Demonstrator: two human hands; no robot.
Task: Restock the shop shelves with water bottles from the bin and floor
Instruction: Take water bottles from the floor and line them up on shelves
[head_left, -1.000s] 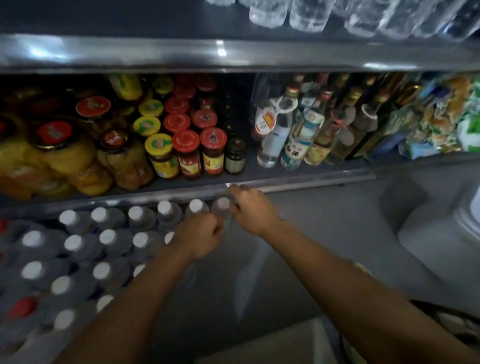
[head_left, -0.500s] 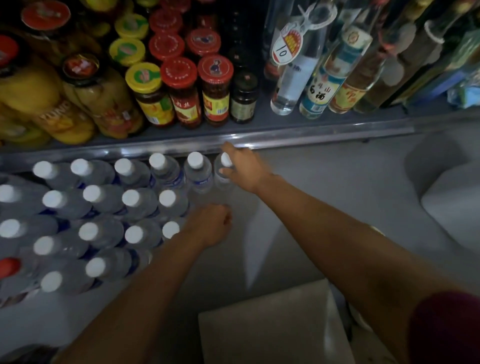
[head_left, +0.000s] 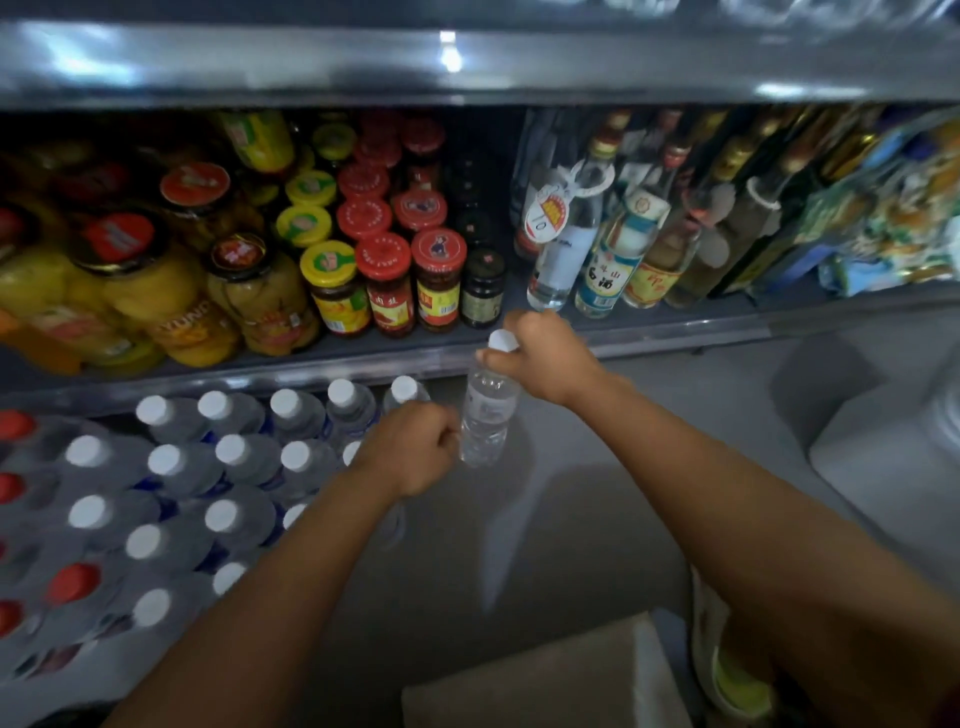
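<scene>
My right hand (head_left: 545, 358) grips a clear water bottle (head_left: 485, 415) by its neck, just under the white cap. The bottle hangs upright in front of the middle shelf's edge (head_left: 311, 371), to the right of the stocked rows. My left hand (head_left: 410, 449) is curled into a fist beside that bottle, at the right end of the rows. A faint second water bottle (head_left: 393, 522) hangs under it, apparently gripped at the top. Several white-capped water bottles (head_left: 244, 457) stand packed on the lowest shelf at left.
Jars with red and yellow lids (head_left: 384, 260) and glass liquor bottles (head_left: 561, 249) fill the shelf above. Red-capped bottles (head_left: 15, 426) stand at far left. Bare grey surface (head_left: 597, 493) lies right of the rows. A cardboard box (head_left: 545, 675) sits at the bottom.
My right hand has lifted a water bottle up from the end of the back row. My left hand has stayed curled by the rows. The view has tilted back upward.
</scene>
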